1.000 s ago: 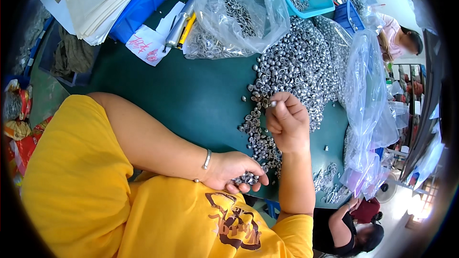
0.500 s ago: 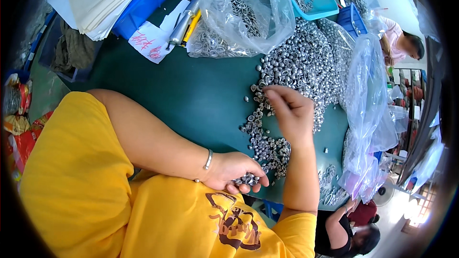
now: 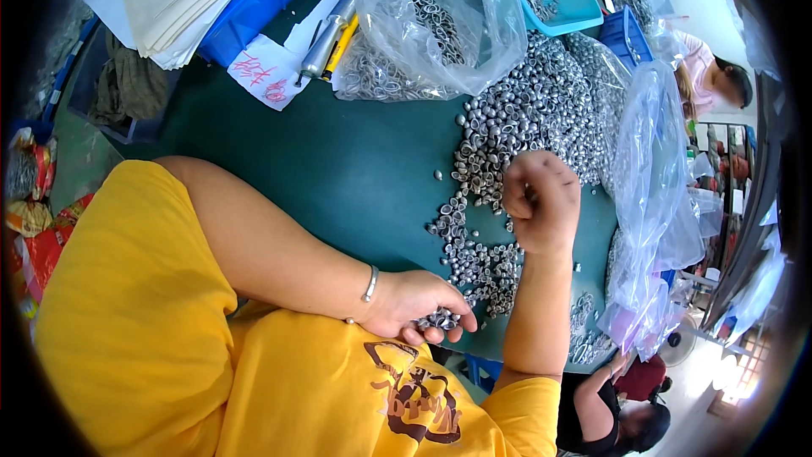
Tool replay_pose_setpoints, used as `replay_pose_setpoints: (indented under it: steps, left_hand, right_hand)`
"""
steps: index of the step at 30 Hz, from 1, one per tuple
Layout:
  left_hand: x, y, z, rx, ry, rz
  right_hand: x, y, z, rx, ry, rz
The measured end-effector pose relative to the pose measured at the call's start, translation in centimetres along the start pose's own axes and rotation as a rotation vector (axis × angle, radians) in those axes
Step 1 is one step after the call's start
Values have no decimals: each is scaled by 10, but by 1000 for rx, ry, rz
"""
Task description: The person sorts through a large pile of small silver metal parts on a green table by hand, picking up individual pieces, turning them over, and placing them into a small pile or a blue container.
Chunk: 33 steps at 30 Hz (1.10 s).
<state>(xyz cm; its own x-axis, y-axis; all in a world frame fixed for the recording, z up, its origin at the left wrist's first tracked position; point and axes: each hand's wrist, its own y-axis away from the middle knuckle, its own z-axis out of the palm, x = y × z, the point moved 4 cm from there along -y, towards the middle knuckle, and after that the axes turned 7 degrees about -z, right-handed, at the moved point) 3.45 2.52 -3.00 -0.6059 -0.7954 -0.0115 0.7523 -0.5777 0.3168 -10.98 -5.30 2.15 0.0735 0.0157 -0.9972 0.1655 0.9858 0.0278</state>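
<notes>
Palm up near the table's front edge, my left hand (image 3: pixel 414 300) is cupped around a handful of small silver metal pieces (image 3: pixel 440 319). Above the big pile of hollow, cup-like metal pieces (image 3: pixel 524 110), my right hand (image 3: pixel 541 199) is closed, its fingers curled in toward the thumb. A dark spot shows between those fingers, too small and blurred to name. A thinner trail of the same pieces (image 3: pixel 465 254) runs from the pile toward my left hand.
On the green table (image 3: pixel 338 178), a clear bag of metal rings (image 3: pixel 406 59) stands behind, beside a yellow marker-like tool (image 3: pixel 341 46) and a marked paper (image 3: pixel 262 76). A turquoise tray (image 3: pixel 584 8), blue bin (image 3: pixel 626 38) and plastic bags (image 3: pixel 643 178) line the far right. Two other people sit nearby.
My right hand has shifted right over the pile, turning from a thumb-and-finger pinch to a more curled shape. The left hand stays put with its handful.
</notes>
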Motion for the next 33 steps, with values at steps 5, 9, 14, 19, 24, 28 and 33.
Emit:
replay_pose_setpoints:
  steps: [5,9,14,19,24,28,33]
  left_hand:
    - [0,0,0,4,-16,5]
    - [0,1,-1,6,-12,10]
    - [0,0,-1,7,-3,5]
    - [2,2,-1,11,-9,1]
    - [2,0,-1,-11,-2,7]
    - [2,0,-1,-6,14,-7]
    - [2,-1,-3,-1,20,-3]
  right_hand:
    - [-3,-3,31,-39,1330,-495]
    - [0,-5,33,-43,1375,-486]
    - [8,2,15,49,648,-102]
    - [6,15,8,6,128,194]
    - [17,23,2,-40,-252,219]
    - [13,22,6,-59,-725,237]
    - [2,10,11,-29,579,34]
